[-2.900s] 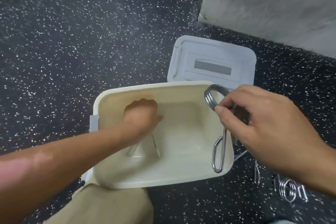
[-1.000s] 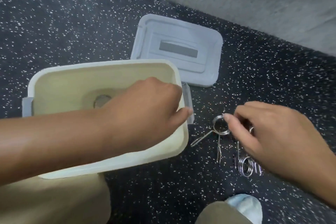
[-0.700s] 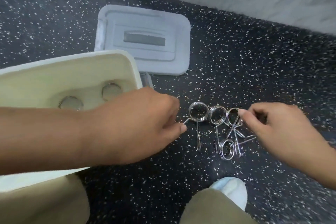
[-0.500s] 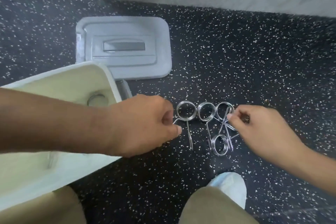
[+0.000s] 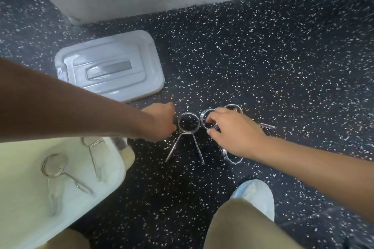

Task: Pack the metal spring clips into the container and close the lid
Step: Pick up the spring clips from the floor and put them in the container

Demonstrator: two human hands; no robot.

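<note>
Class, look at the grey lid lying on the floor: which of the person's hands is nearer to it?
Left. The left hand sits just below the lid's near corner; the right hand is farther off, over the spring clips.

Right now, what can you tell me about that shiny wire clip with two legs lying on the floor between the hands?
The silver metal spring clip is a wire coil forming a round ring, with two straight legs splaying toward the camera in an inverted V. It lies flat on the dark speckled floor. The left hand is at the ring's left side, seemingly touching it; the right hand is on neighbouring clips.
</note>
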